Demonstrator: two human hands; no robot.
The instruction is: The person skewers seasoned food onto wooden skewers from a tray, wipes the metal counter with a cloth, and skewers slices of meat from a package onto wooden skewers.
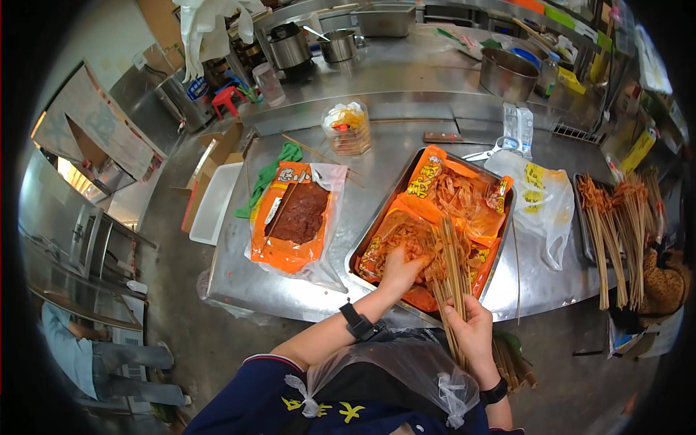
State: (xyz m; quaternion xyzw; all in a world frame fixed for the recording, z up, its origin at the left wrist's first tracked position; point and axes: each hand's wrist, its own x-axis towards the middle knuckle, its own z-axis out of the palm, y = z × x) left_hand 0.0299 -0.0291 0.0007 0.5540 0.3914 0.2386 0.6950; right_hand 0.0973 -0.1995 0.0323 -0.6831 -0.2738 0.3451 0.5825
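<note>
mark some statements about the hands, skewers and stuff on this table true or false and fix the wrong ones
1. The right hand has a bundle of skewers in its grip. True.
2. The left hand touches food strips in the metal tray. True.
3. The green cloth is inside the tray. False: the green cloth is by the orange packet, left of the tray.
4. The scissors lie near the tray's far right corner. True.
5. The white plastic bag lies left of the tray. False: the bag is right of it.
</note>
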